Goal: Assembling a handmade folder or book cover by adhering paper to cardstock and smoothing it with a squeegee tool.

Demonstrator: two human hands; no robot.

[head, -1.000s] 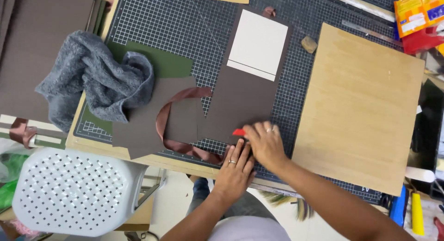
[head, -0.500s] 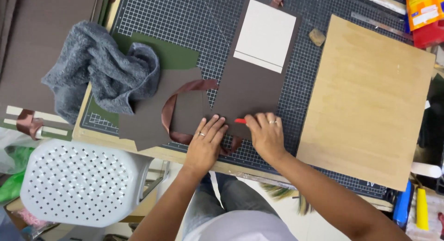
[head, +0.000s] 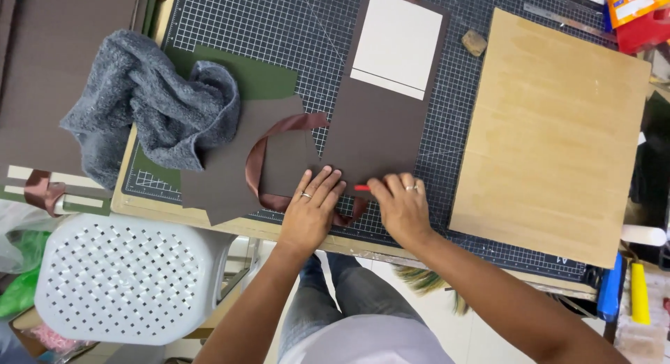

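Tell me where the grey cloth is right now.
In the head view, the grey cloth lies bunched at the cutting mat's left edge, over the green sheet.

grey cloth (head: 150, 106) | wooden board (head: 558, 127) | white perforated stool (head: 125, 280) | green sheet (head: 258, 74)

Bare forearms, ring on each hand, blue jeans, pale top

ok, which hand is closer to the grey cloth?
Left. The left hand lies flat on the brown card just right of the grey cloth. The right hand is farther right, past the small red tool.
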